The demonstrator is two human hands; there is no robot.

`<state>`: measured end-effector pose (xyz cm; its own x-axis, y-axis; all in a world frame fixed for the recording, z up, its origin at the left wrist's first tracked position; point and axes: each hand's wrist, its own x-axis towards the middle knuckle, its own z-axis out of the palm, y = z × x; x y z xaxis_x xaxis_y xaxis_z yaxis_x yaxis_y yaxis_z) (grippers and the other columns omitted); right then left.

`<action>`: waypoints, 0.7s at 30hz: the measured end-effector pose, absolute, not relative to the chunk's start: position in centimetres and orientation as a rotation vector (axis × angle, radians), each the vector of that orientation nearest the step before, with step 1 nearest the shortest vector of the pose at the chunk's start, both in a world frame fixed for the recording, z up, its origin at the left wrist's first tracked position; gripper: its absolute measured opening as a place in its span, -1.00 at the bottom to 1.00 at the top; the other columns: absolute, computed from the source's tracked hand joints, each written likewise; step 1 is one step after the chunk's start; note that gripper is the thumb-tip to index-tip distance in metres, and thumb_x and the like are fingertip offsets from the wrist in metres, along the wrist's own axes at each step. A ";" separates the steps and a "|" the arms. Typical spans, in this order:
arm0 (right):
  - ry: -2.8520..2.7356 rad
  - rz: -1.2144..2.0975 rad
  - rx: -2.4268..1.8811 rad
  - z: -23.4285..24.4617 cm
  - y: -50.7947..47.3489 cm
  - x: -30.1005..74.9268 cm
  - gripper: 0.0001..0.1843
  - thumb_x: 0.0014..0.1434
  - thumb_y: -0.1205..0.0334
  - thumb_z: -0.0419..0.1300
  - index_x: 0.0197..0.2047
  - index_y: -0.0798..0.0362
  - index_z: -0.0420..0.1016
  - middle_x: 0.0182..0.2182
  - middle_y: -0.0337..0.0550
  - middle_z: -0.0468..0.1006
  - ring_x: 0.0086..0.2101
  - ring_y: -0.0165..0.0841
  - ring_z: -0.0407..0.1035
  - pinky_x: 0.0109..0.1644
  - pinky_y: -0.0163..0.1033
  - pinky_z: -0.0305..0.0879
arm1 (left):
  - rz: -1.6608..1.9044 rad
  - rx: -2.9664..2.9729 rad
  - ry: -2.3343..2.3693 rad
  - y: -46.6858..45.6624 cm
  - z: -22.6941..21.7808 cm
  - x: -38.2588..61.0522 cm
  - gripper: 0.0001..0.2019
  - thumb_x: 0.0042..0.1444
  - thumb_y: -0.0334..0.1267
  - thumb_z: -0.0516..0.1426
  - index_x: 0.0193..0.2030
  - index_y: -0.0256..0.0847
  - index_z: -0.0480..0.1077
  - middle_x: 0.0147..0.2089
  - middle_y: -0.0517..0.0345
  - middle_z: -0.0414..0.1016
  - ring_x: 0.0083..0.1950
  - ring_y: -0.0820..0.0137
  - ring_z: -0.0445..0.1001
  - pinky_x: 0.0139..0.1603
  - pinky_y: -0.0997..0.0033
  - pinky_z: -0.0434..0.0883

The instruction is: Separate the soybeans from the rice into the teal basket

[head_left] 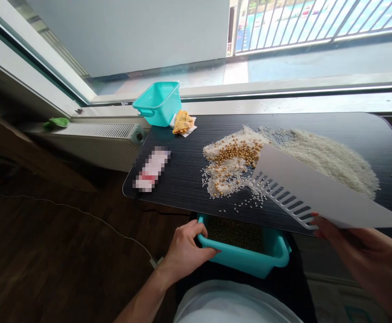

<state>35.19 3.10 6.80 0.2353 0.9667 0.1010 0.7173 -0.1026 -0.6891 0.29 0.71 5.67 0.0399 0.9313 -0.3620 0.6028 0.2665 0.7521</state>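
Note:
My left hand [188,246] is closed on the left rim of a teal plastic tub [243,259], thumb outside and fingers over the edge. Small brownish-green grains [232,231] lie in the tub, just below the table's front edge. My right hand [360,253] grips a flat white slotted scraper [312,188] by its near edge. Its far left corner reaches a heap of white rice mixed with round golden beans [238,154]. Farther right spreads a larger pile of pale rice [333,154], partly covered by the scraper.
On the black table [182,177] a second teal tub [160,105] stands at the back left, beside a folded yellow cloth [183,123]. A blurred pink and white item [152,170] lies near the left edge. A radiator [98,139] and window border the table.

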 end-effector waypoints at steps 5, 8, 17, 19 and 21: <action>-1.511 0.490 -1.894 6.6 3.8 35.8 -0.69 0.05 -0.23 0.38 -0.40 -0.20 0.74 -0.48 -0.23 0.73 -0.39 -0.11 0.66 -0.32 -0.11 0.58 | 0.446 1.418 1.655 0.8 5.7 1.0 -0.71 -0.18 -0.32 0.35 -0.55 -0.17 0.26 -0.45 0.30 0.29 -0.39 0.45 0.28 -0.33 0.43 0.13; -1.508 0.466 -1.904 6.7 3.6 36.3 -0.73 0.07 -0.20 0.38 -0.37 -0.23 0.74 -0.44 -0.23 0.75 -0.35 -0.08 0.67 -0.27 -0.07 0.59 | 0.420 1.417 1.664 1.0 5.7 1.4 -0.73 -0.18 -0.33 0.34 -0.54 -0.18 0.28 -0.45 0.30 0.30 -0.38 0.45 0.29 -0.33 0.43 0.13; -1.411 0.516 -1.814 6.2 2.5 34.6 -0.62 0.05 -0.32 0.35 -0.45 -0.22 0.75 -0.56 -0.22 0.69 -0.45 -0.11 0.63 -0.32 -0.09 0.59 | 0.336 1.453 1.657 1.7 5.6 2.6 -0.75 -0.20 -0.32 0.34 -0.55 -0.18 0.30 -0.47 0.31 0.30 -0.38 0.44 0.29 -0.30 0.42 0.14; -1.387 0.536 -1.748 5.6 2.6 33.7 -0.57 0.05 -0.36 0.34 -0.44 -0.20 0.76 -0.59 -0.21 0.67 -0.48 -0.13 0.61 -0.33 -0.10 0.59 | 0.346 1.458 1.653 1.7 5.6 2.6 -0.76 -0.19 -0.32 0.34 -0.54 -0.18 0.31 -0.47 0.31 0.30 -0.38 0.44 0.29 -0.30 0.42 0.14; -1.351 0.556 -1.724 5.1 2.9 33.1 -0.54 0.04 -0.37 0.35 -0.39 -0.17 0.79 -0.57 -0.20 0.69 -0.50 -0.15 0.61 -0.34 -0.12 0.59 | 0.364 1.463 1.642 1.6 5.5 2.6 -0.76 -0.19 -0.32 0.34 -0.53 -0.18 0.32 -0.46 0.31 0.31 -0.38 0.44 0.29 -0.31 0.42 0.14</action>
<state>33.05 2.88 5.13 0.3161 0.9360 0.1548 0.5565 -0.0508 -0.8293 2.60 1.55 5.50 0.0824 0.9083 -0.4102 0.6501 0.2630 0.7129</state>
